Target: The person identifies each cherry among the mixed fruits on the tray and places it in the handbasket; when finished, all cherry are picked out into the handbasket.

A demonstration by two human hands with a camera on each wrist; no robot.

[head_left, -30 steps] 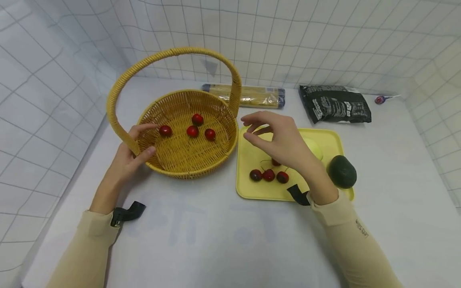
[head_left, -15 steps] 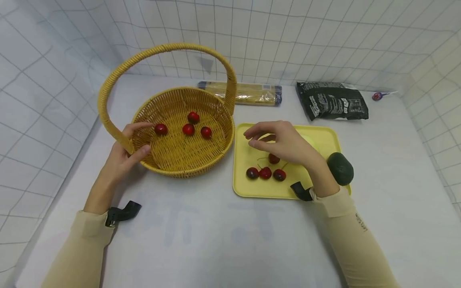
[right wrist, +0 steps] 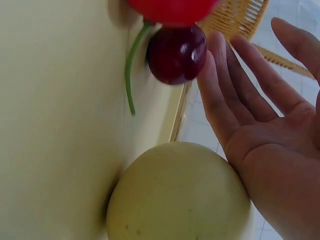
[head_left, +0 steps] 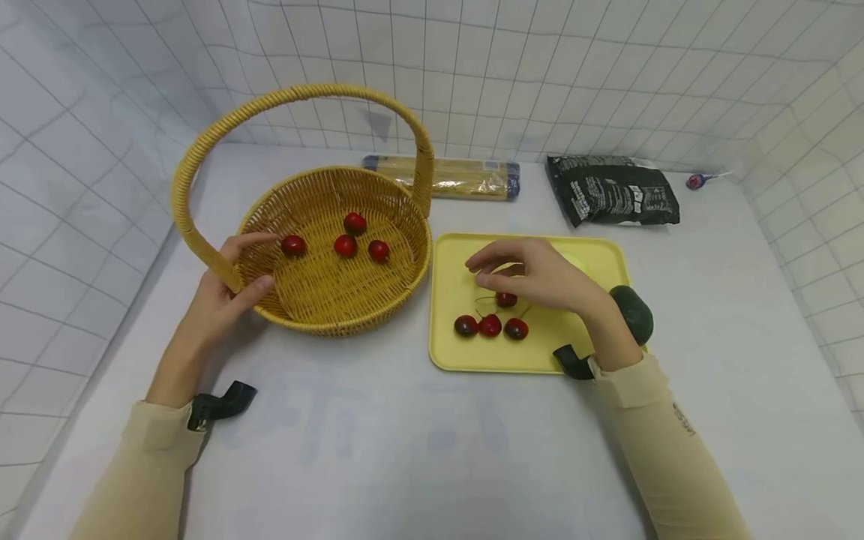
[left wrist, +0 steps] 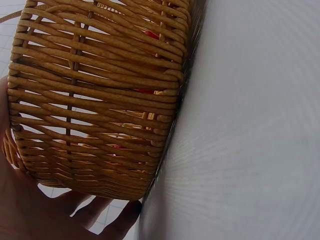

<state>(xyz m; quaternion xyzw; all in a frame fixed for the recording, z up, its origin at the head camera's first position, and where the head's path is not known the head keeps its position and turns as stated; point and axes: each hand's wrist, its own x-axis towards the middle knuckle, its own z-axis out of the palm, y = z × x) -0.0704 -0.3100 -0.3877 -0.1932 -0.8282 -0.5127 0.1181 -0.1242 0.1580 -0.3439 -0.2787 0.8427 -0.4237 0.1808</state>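
My left hand (head_left: 214, 296) grips the left side of a yellow woven basket (head_left: 335, 327), thumb and index finger about the rim near the handle's foot. The left wrist view shows other fingers along the basket's outer wall (left wrist: 95, 100). Inside the basket lie several dark red cherries (head_left: 346, 246). Over a yellow tray (head_left: 448, 355) hovers my right hand (head_left: 543, 275), its fingers loosely bent and holding nothing. Just below it are several stemmed cherries (head_left: 489, 325). A pale green round fruit (right wrist: 180, 192) sits beside the palm in the right wrist view, mostly hidden from the head view.
At the tray's right edge rests a dark green oval fruit (head_left: 632, 313), like an avocado. Along the back lie a long packet of yellow sticks (head_left: 472, 178), a black pouch (head_left: 614, 190) and a wrapped lollipop (head_left: 695, 181). White tiled-pattern sheets rise around the table.
My right hand has drawn back from beside the basket's rim and lowered over the tray. My left hand keeps its place on the basket. The whole head view has shifted slightly.
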